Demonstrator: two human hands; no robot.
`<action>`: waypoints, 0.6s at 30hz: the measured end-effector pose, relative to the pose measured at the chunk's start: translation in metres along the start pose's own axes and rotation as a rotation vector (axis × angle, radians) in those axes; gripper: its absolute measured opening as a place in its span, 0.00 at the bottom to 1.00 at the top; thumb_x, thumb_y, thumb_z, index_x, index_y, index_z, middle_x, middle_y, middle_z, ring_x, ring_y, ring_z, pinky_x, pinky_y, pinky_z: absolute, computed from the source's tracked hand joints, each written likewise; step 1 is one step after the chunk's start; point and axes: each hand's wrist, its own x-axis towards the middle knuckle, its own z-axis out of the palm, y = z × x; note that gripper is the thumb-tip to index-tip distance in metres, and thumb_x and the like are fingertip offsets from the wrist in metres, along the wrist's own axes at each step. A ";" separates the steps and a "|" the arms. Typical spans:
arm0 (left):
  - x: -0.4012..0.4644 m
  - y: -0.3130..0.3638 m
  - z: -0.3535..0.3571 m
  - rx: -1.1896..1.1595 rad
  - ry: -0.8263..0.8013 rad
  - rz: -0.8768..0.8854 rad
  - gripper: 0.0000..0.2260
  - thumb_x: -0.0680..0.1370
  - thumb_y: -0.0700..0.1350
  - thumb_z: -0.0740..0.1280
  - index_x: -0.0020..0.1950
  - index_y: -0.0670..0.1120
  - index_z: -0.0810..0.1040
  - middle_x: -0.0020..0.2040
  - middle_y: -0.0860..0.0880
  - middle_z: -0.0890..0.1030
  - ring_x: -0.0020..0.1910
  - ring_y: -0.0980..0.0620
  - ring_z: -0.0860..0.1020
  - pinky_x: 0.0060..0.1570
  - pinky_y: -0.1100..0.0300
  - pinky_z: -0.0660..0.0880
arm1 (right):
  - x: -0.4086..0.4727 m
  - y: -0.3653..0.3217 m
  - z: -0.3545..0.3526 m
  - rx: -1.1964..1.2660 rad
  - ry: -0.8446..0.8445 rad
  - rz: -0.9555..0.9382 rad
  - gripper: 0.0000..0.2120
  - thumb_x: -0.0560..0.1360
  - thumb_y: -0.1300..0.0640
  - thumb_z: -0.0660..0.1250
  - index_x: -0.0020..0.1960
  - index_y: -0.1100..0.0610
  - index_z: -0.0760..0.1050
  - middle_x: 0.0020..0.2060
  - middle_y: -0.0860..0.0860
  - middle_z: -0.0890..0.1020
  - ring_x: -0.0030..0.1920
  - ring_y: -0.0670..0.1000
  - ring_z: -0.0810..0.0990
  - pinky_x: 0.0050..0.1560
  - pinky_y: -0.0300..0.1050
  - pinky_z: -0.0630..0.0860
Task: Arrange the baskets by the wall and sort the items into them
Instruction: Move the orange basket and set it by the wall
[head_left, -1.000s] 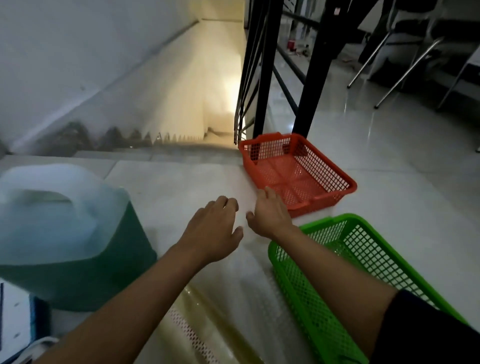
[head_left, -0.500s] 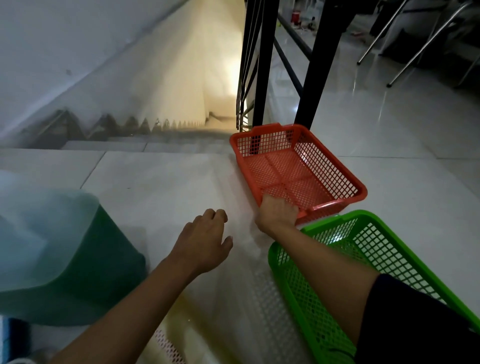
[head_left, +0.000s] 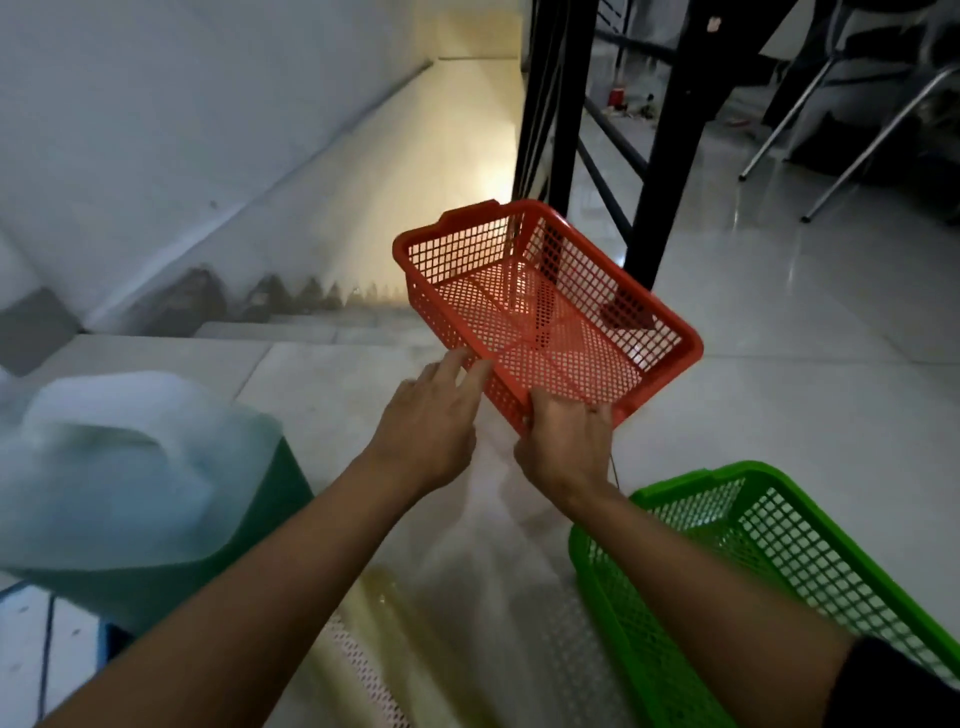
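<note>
An empty orange mesh basket (head_left: 540, 306) hangs tilted in the air above the white tiled floor, in front of the black stair railing. My right hand (head_left: 563, 441) grips its near rim. My left hand (head_left: 431, 415) reaches beside it, fingers spread and touching the basket's left side wall. An empty green mesh basket (head_left: 769, 566) lies on the floor at lower right, partly hidden by my right forearm.
A large translucent jug of green liquid (head_left: 130, 488) stands at left. A pale perforated basket (head_left: 374, 670) lies under my arms. Stairs (head_left: 311, 296) drop away ahead beside the white wall. Black railing posts (head_left: 670, 156) and chair legs (head_left: 852, 114) stand to the right.
My right hand has gripped the orange basket's near rim and lifted it off the floor, tilted. My left hand moved forward to touch its side.
</note>
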 end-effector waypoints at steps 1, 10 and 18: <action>0.002 -0.004 -0.009 0.078 0.033 0.026 0.30 0.76 0.44 0.66 0.75 0.49 0.55 0.76 0.46 0.59 0.73 0.45 0.63 0.69 0.50 0.65 | 0.002 -0.005 -0.010 -0.018 0.012 -0.056 0.13 0.69 0.61 0.66 0.53 0.57 0.77 0.49 0.54 0.83 0.52 0.58 0.79 0.55 0.51 0.67; -0.016 -0.065 -0.113 0.409 0.128 -0.080 0.19 0.78 0.51 0.62 0.68 0.48 0.68 0.69 0.45 0.72 0.70 0.44 0.66 0.73 0.43 0.51 | 0.014 -0.076 -0.078 -0.032 0.195 -0.450 0.08 0.64 0.60 0.72 0.44 0.57 0.80 0.38 0.55 0.85 0.41 0.60 0.82 0.52 0.57 0.71; -0.134 -0.152 -0.209 0.493 0.391 -0.084 0.09 0.76 0.49 0.66 0.49 0.44 0.80 0.45 0.44 0.85 0.46 0.42 0.82 0.56 0.49 0.71 | -0.017 -0.202 -0.118 0.085 0.289 -0.715 0.11 0.64 0.60 0.75 0.45 0.59 0.80 0.38 0.57 0.86 0.41 0.61 0.83 0.54 0.61 0.71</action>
